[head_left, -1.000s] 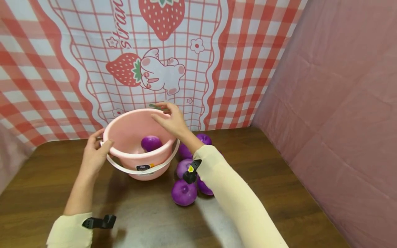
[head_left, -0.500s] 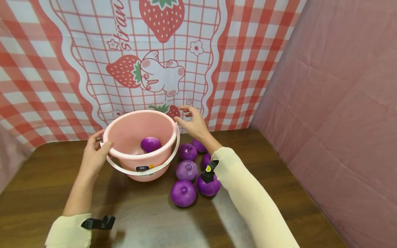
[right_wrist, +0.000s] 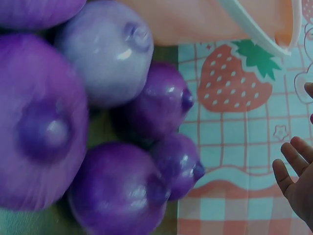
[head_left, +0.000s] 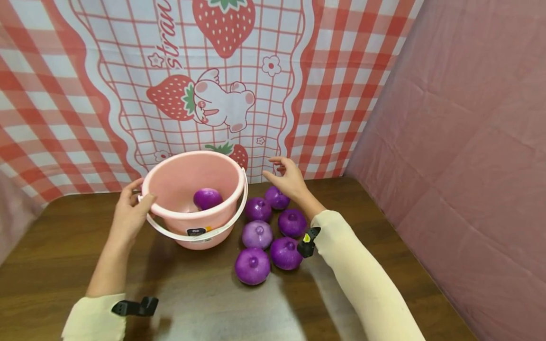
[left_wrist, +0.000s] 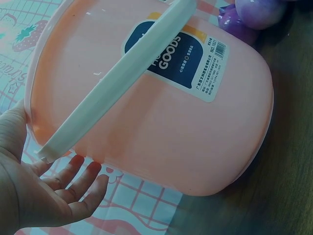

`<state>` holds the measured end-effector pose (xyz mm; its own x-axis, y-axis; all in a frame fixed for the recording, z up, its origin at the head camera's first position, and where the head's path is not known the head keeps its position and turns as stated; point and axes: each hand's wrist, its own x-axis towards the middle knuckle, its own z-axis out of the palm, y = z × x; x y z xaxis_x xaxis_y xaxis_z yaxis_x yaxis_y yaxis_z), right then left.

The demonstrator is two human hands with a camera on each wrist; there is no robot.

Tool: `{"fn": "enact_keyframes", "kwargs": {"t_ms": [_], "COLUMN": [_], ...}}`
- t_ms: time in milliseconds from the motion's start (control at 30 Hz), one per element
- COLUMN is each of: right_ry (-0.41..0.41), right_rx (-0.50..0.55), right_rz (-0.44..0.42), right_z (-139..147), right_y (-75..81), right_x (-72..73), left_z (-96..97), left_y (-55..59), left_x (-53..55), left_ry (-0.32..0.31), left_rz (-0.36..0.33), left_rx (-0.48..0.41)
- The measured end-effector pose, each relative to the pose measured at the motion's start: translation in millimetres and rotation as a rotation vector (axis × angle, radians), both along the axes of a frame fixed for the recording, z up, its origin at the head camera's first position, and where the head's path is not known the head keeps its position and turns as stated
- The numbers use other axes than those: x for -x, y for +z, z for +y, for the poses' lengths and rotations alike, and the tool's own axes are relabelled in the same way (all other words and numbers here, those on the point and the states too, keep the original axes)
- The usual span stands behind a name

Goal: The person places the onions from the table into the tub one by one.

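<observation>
A pink bucket [head_left: 183, 175] with a white handle [head_left: 170, 233] stands at the left of the table, a purple onion [head_left: 207, 198] lying inside it. My left hand [head_left: 130, 213] grips the bucket's left rim, thumb over the edge and fingers outside. The left wrist view shows these fingers [left_wrist: 73, 188] by the handle's end, below the bucket's wall. My right hand [head_left: 290, 179] holds nothing and hovers above the back of a group of purple onions [head_left: 252, 266] right of the bucket. In the right wrist view, its relaxed fingers [right_wrist: 293, 159] show at the right edge.
The onions sit close together on the dark wooden table [head_left: 192, 293], one [head_left: 258, 234] paler than the others. Behind the table hangs a red-checked strawberry cloth [head_left: 332, 94]. A pink cloth [head_left: 460, 142] bounds the right side.
My right hand has moved from over the bucket's rim to the right, above the rear onions. The left hand and the bucket have stayed in place.
</observation>
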<state>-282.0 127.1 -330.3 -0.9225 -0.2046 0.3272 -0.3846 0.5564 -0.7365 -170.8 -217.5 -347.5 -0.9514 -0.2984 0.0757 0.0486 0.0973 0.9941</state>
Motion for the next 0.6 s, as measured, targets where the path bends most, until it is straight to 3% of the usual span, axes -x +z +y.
{"fn": "enact_keyframes", "kwargs": {"t_ms": [600], "right_ry": [-0.021], "right_rx": [-0.101], "right_rz": [-0.063], "right_z": [46.0], "right_y": [-18.5], "right_x": [-9.3], "left_z": [0.6], "left_y": [-0.9], "left_x": [0.2], "left_ry": [0.006], "left_rz": [0.011], "left_rx": [0.004]}}
